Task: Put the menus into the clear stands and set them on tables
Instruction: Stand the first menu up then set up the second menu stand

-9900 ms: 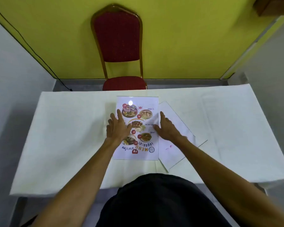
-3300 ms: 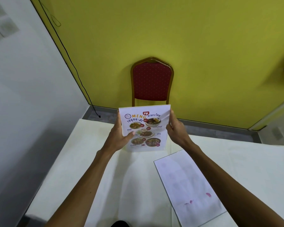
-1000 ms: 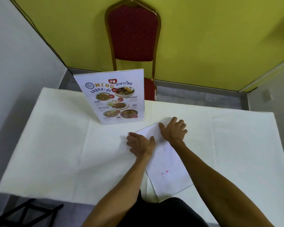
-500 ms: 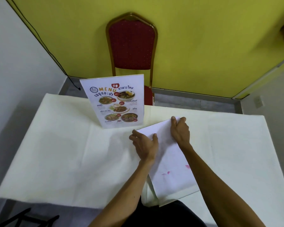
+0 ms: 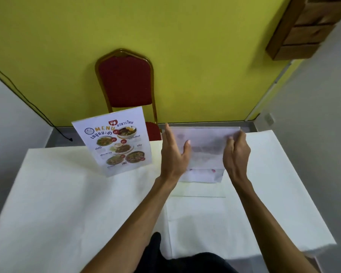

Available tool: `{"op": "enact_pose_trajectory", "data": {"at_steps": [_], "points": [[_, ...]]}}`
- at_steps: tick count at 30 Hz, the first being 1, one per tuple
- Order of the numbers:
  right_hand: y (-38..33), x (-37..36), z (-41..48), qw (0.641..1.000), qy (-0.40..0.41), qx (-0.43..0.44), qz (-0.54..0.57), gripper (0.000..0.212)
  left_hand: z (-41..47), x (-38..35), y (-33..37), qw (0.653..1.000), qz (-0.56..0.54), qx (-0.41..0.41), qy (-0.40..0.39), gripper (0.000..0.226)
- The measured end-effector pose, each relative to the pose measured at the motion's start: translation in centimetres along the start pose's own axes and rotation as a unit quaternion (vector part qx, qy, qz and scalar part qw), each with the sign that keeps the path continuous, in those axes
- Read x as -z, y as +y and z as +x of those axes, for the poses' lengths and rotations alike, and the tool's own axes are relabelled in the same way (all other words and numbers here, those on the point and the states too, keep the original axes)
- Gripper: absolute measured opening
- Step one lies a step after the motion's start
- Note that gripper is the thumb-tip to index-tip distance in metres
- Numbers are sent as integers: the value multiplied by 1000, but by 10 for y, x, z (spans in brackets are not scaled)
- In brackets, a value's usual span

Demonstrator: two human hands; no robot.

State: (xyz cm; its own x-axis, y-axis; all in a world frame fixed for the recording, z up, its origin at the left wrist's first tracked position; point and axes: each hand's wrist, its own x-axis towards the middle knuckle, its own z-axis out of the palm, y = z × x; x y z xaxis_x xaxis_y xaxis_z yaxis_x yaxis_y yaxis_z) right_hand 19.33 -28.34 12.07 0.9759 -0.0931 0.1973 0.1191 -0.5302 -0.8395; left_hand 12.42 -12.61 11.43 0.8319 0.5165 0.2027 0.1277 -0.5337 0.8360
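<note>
A red chair (image 5: 124,83) is seen behind the white tabletop (image 5: 67,203), against a yellow wall (image 5: 185,46). 1 filled menu stand (image 5: 114,143) stands upright at the left, print facing the camera. The second stand (image 5: 204,154), holding a sheet with its blank back shown, is raised upright, long axis vertical, where 0.5 s ago it lay flat. The left hand (image 5: 174,154) is pressed open against its left edge; the right hand (image 5: 236,152) is clamped on its right edge.
</note>
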Motion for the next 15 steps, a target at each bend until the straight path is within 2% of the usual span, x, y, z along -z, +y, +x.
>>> {"op": "enact_pose_trajectory", "data": {"at_steps": [5, 10, 13, 15], "points": [[-3, 23, -23, 1000, -11, -9, 10, 13, -4, 11, 5, 998, -32, -47, -23, 80], [6, 31, -42, 999, -33, -4, 28, 20, -14, 25, -3, 995, -38, -33, -88, 81], [8, 36, -47, 998, -57, 13, 33, 28, -18, 38, -10, 992, -6, -33, -119, 83], [8, 42, -44, 997, -72, 36, 16, 36, -16, 46, -12, 989, 47, -64, -124, 82]]}}
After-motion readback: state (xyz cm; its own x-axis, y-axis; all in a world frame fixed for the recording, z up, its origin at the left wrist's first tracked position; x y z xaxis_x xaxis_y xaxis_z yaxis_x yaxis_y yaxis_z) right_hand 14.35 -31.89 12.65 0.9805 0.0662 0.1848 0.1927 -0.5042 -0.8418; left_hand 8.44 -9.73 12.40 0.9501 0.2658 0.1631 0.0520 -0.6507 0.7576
